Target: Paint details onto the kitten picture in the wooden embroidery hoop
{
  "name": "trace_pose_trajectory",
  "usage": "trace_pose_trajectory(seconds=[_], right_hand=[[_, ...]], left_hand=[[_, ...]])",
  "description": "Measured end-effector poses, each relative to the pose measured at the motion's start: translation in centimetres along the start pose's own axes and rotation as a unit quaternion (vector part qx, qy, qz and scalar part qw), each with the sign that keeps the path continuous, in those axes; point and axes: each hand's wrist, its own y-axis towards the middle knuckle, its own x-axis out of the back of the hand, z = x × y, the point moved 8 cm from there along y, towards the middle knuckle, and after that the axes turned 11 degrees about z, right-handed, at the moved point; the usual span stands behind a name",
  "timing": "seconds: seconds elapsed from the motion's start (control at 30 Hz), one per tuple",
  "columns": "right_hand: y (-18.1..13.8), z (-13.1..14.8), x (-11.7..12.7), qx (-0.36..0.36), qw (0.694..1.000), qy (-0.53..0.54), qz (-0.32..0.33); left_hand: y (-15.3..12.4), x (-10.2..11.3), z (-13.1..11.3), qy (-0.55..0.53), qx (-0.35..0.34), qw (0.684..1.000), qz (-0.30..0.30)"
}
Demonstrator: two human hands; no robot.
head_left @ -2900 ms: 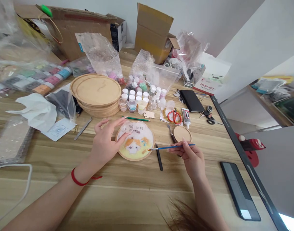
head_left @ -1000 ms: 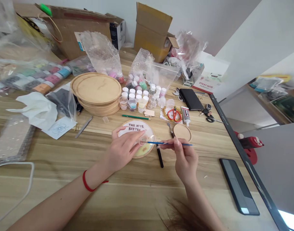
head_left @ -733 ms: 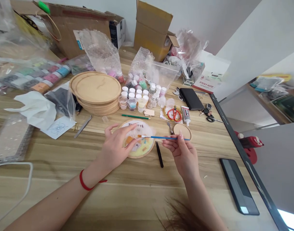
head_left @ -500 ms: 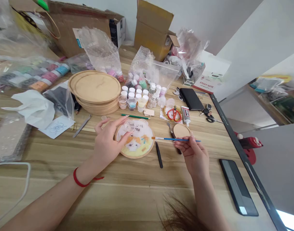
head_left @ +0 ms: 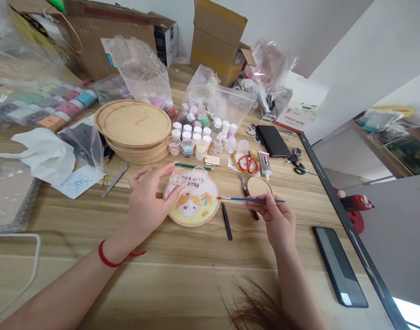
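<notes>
Catalogue, left to right, hoop as clock centre. Far left, a crumpled white tissue (head_left: 34, 156); at 9 o'clock, flat steel tweezers (head_left: 114, 180). At 10 o'clock, a stack of round wooden trays (head_left: 132, 123). At 12 o'clock, rows of small white-capped jars (head_left: 187, 137), with a green pencil (head_left: 194, 166) lying nearer the hoop. Centre piece: a round wood-rimmed hoop (head_left: 192, 223) flat on the wooden table, bearing a cat face on a yellow ground under partly legible lettering. The picture now lies uncovered, the left hand having drawn back from over it. Left hand (head_left: 144, 204), red cord bracelet (head_left: 105, 256) at the wrist, sits at 8 to 9 o'clock, thumb and fingertips apparently pinching a small clear plastic cup (head_left: 179, 176) just above the hoop's upper left edge. Right hand (head_left: 277, 220), at 3 to 4 o'clock, is closed in a light pencil grip on a blue-handled paintbrush (head_left: 251, 200), its bristles now withdrawn to just beside the right rim. Also present: a slim black tool (head_left: 226, 221) at 4 o'clock, a small wooden disc (head_left: 258, 186) at 2 o'clock, red-handled scissors (head_left: 248, 163) beyond it, and a black phone (head_left: 339, 266) at far right.
</notes>
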Motion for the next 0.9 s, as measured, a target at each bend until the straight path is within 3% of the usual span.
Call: trace_pose_trajectory(seconds=[0.7, 0.9], right_hand=[[-0.4, 0.9, -0.3, 0.037, 0.999, 0.005, 0.007], [-1.0, 2.2, -1.9, 0.083, 0.994, 0.044, 0.055]], left_hand=[[-0.1, 0.0, -0.5, 0.009, -0.026, 1.000, -0.004], [-0.6, -1.1, -1.8, -0.008, -0.073, 0.996, 0.042]])
